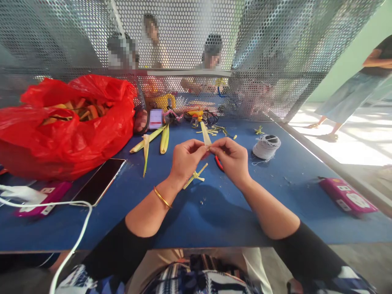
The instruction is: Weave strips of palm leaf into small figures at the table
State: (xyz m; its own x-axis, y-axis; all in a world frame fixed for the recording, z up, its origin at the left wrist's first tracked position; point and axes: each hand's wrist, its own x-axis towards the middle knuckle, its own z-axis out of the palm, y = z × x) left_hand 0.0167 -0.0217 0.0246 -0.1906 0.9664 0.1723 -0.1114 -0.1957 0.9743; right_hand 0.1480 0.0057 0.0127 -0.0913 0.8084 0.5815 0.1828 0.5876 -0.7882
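A pale yellow-green strip of leaf or husk (205,134) points away from me, its near end pinched where my two hands meet. My left hand (187,157) has thumb and forefinger closed on that end. Fingertips together, my right hand (232,157) grips the same spot from the other side. Just below the hands a small cross-shaped piece of folded strips (196,175) lies on the blue table (232,220). Red handles of a tool (219,163) show partly beneath my right hand; its other end is hidden.
Left stands a red plastic bag (101,143) of husk pieces, near a phone (102,179) and a purple power strip (45,199) with white cable. Husks (164,139) lie ahead. Right are a white string spool (266,147) and a purple box (348,196). A perforated metal screen (183,53) closes the back.
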